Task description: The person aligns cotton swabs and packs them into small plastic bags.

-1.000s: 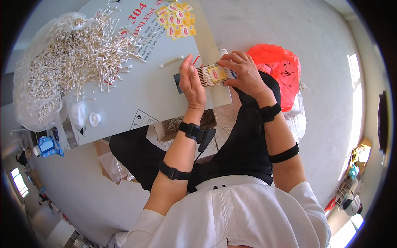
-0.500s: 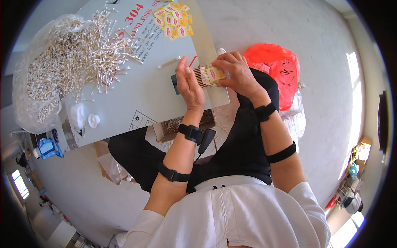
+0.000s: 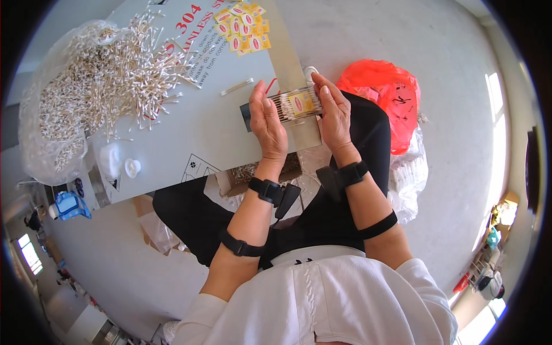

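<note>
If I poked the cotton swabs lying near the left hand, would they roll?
Probably: the cotton swabs look thin and straight, and the table looks smooth. They're likely very light, being so slim. Their wider white tips might make them wobble as they turn.

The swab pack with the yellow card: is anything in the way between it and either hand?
Nothing visible is. The swab pack sits between the left hand and right hand, both seemingly touching its ends. The nearest loose swabs lie on the table left of the left fingertips, outside that space.
</note>
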### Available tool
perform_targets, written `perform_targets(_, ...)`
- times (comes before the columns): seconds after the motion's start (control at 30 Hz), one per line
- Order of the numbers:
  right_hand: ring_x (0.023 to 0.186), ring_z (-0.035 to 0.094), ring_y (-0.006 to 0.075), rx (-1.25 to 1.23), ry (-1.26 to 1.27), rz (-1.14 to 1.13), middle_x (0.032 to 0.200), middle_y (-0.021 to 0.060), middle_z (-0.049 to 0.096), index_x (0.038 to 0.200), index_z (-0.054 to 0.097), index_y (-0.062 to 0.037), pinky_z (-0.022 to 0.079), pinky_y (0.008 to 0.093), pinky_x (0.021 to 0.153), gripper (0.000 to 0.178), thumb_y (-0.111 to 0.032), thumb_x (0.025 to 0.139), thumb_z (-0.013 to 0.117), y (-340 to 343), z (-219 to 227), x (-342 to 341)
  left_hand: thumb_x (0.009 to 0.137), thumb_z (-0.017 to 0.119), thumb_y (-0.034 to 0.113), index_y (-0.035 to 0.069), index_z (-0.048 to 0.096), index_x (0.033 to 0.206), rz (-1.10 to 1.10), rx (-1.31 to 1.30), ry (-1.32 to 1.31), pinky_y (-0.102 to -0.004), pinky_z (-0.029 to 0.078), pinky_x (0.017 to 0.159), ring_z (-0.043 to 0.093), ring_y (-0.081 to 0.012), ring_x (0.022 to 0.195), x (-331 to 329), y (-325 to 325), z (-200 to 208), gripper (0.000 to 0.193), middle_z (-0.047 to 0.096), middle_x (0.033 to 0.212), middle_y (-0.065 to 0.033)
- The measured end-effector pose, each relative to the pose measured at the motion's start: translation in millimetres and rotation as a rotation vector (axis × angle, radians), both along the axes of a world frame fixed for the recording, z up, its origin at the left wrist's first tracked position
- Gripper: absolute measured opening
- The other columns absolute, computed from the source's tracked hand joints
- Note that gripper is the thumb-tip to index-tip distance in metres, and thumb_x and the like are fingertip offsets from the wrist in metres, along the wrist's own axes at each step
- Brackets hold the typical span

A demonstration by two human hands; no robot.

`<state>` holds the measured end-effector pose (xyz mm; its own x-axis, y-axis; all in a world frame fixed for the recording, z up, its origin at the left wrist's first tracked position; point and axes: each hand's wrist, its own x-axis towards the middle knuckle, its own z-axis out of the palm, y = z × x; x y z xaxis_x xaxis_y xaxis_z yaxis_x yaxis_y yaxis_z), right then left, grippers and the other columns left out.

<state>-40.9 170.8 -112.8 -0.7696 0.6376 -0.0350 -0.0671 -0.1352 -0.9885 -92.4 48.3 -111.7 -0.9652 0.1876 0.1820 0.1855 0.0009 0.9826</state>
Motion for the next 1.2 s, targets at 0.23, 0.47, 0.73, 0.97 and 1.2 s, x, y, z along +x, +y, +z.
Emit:
perform_targets(0.23,0.127,0.049,0.0169,-0.123,0.045,0.021,0.136,0.0099,0.055,0.133,0.054,0.0013,0.035,0.0295,0.110,0.039,-0.023,0.104,0.044,-4.5,0.9,-0.5,0.106,0.034,0.038,-0.003,0.047,0.134,0.055,0.049,-0.020,-0.0397,0.031,0.113,0.043,-0.0276,0.131,1.9,5.9,2.8,0.052,0.048,0.138,-0.0178)
perform_targets(0.47,0.126,0.049,0.0162,-0.030,-0.006,0.041,0.134,0.0098,0.056,0.133,0.054,0.0014,0.036,0.0288,0.109,0.040,-0.024,0.104,0.044,-6.4,10.6,-1.1,0.103,0.042,0.031,-0.003,0.050,0.130,0.057,0.034,0.037,-0.0392,0.035,0.110,0.046,-0.0274,0.127,-3.3,4.0,2.9,0.044,0.050,0.134,-0.0164)
perform_targets(0.73,0.123,0.051,0.0140,-0.029,-0.001,0.032,0.132,0.0094,0.057,0.131,0.055,0.0016,0.038,0.0270,0.107,0.038,-0.023,0.104,0.044,-1.7,9.1,-0.1,0.064,0.074,0.004,0.009,0.062,0.083,-0.230,-0.606,0.589,-0.0399,0.041,0.080,0.054,-0.0270,0.090,-3.7,-33.4,20.3,0.023,0.057,0.090,-0.0044)
perform_targets(0.97,0.120,0.053,0.0124,-0.033,-0.005,0.021,0.129,0.0082,0.059,0.130,0.057,0.0014,0.039,0.0262,0.106,0.037,-0.023,0.104,0.046,-4.0,8.1,-2.3,0.070,0.071,0.007,0.007,0.059,0.077,-0.321,-0.751,0.696,-0.0373,0.040,0.077,0.052,-0.0246,0.085,1.7,-46.7,16.6,0.014,0.053,0.082,-0.0048)
perform_targets(1.2,0.120,0.053,0.0122,-0.014,-0.008,0.024,0.129,0.0075,0.060,0.129,0.058,0.0010,0.039,0.0262,0.105,0.037,-0.024,0.104,0.047,-2.9,6.6,-2.0,0.075,0.064,0.007,0.007,0.052,0.072,-0.316,-0.876,0.775,-0.0369,0.040,0.074,0.049,-0.0243,0.080,-8.9,-54.3,18.9,0.012,0.047,0.078,-0.0056)
